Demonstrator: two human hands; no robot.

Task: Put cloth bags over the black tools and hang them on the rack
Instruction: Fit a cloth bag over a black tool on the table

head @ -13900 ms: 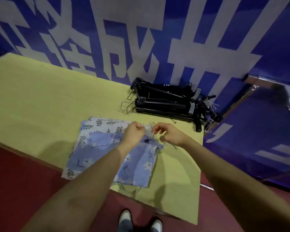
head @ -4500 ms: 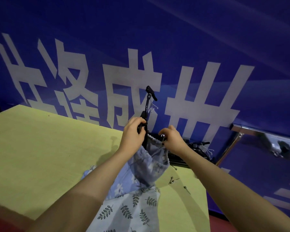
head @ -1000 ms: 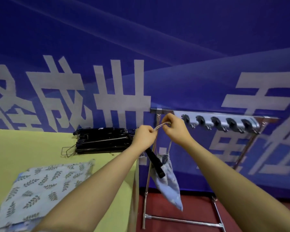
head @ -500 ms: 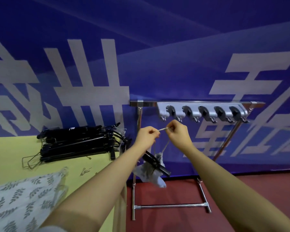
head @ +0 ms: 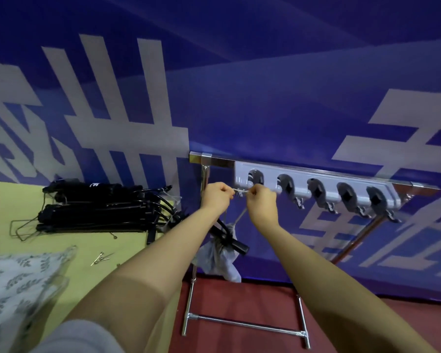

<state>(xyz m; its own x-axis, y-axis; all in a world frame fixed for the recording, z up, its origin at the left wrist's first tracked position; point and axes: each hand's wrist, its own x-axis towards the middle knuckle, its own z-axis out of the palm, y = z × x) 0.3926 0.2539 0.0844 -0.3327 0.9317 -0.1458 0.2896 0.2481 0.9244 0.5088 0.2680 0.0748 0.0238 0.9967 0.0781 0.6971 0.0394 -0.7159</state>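
My left hand [head: 216, 196] and my right hand [head: 261, 203] each pinch an end of a pale drawstring [head: 240, 192], stretched between them just under the leftmost hook of the grey rack [head: 316, 179]. Below the hands a light cloth bag [head: 218, 258] dangles from the string, with a black tool's handle [head: 231, 240] sticking out of it at a slant. Whether the string touches the hook, I cannot tell. More black tools [head: 99, 210] lie stacked on the yellow table [head: 15, 200] at the left.
Leaf-print cloth bags [head: 18, 281] lie at the table's near left. Small metal pins [head: 101, 258] are scattered on the tabletop. The rack stands on a chrome frame [head: 245, 324] over a red floor, against a blue banner with white characters. Several hooks to the right carry nothing.
My hands have risen with the string from below the rack to its leftmost hook. The bagged tool hangs lower beneath them, and my view has shifted slightly.
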